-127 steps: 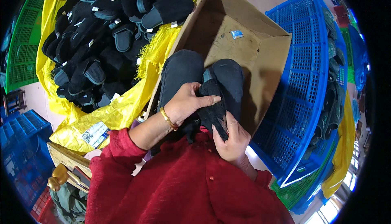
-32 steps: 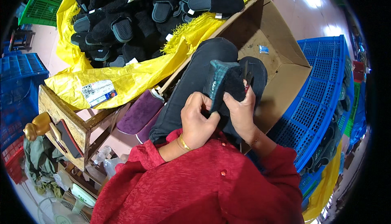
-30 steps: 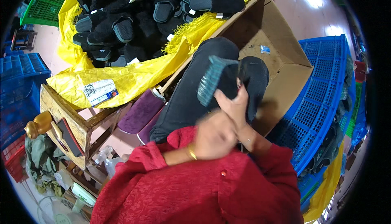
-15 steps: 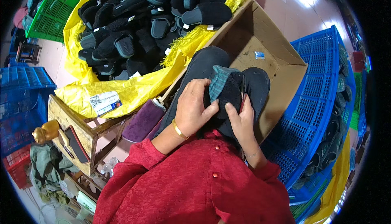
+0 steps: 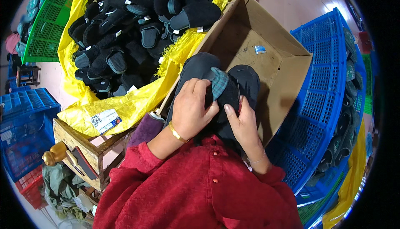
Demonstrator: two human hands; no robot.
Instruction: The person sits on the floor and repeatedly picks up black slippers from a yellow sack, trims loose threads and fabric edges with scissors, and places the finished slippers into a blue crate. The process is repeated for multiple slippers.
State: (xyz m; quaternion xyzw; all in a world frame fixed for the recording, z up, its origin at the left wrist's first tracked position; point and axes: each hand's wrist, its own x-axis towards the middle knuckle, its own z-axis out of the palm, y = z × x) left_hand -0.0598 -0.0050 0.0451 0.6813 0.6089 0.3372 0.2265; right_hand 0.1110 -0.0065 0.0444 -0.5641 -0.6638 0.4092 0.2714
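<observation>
We are holding a black slipper (image 5: 225,100) over our lap, both hands on it. Our left hand (image 5: 192,111) is curling its fingers over the slipper's left side, gripping it, with a gold bangle (image 5: 177,133) sitting at the wrist. Our right hand (image 5: 242,123) is closing on the slipper's right edge, thumb pressing on top. A teal plaid lining (image 5: 219,83) is showing at the slipper's upper end, just above our left fingertips. The slipper is lying over our dark trouser knees (image 5: 200,64), in front of an open cardboard box (image 5: 283,70), where a small blue packet (image 5: 260,49) is lying on the bottom. To our left, a yellow sack (image 5: 125,104) is spreading open under a heap of black slippers (image 5: 141,29). To our right, a blue crate (image 5: 325,104) is standing just beside the box. A wooden stool (image 5: 79,141) is sitting near our left elbow, below the sack. Our red sleeves (image 5: 200,191) are filling the lower edge.
</observation>
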